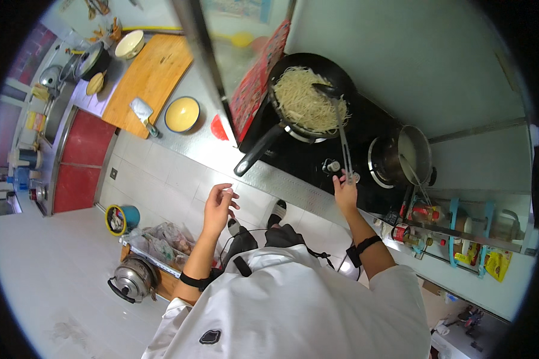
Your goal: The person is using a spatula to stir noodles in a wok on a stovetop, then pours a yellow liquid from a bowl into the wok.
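Observation:
Pale noodles (303,101) fill a black frying pan (345,74) on the black glass hob. A metal ladle (341,128) rests with its dark bowl on the noodles, its handle slanting down over the hob's front. At the handle's end is my right hand (346,195); the fingers are beside the handle and a hob knob, and I cannot tell whether they grip it. My left hand (219,206) hangs over the floor in front of the counter, fingers loosely bent and apart, holding nothing. Between the hands, the pan's long black handle (262,150) juts over the counter edge.
Right of the pan, a pot (414,155) of pale liquid holds a utensil. Left along the counter are a yellow bowl (182,114), a cleaver (142,112) and a wooden board (150,76). A patterned red screen (260,80) flanks the hob. Bottles (406,234) stand at right; a kettle (132,280) sits lower left.

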Demonstrator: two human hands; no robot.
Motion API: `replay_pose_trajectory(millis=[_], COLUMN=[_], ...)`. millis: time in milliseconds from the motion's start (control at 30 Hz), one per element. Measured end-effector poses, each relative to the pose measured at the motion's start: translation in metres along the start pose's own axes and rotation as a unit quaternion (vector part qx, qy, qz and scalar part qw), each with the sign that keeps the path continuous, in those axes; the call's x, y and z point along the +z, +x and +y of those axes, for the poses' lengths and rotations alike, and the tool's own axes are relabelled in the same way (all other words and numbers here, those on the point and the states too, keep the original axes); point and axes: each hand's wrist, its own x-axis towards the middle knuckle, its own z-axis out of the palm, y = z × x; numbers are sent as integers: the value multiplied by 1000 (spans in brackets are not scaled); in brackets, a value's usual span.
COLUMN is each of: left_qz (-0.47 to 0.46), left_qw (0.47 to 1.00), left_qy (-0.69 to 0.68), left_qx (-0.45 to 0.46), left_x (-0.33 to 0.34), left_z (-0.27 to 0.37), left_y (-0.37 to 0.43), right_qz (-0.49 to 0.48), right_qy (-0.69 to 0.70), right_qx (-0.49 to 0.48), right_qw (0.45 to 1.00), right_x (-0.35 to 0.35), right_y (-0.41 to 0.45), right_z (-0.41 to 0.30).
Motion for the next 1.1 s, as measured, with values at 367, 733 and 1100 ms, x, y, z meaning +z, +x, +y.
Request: replay_pose_trajectory(millis=[367, 733, 1100], left_qz=[-75, 40, 115], left_qw=[995, 993, 979], left_qy=[12, 21, -25], left_qx=[-66, -106, -168], left_x=[-82, -165, -183], left_z=[-113, -198, -195], left_y=[-47, -87, -78], right_qz=[78, 112, 102], right_qy=[-103, -148, -185], right_qx=[-60, -51, -26], right_qw=[990, 981, 977], right_x=[43, 71, 69], right_y=[-8, 0, -4], right_z=[-35, -23, -31])
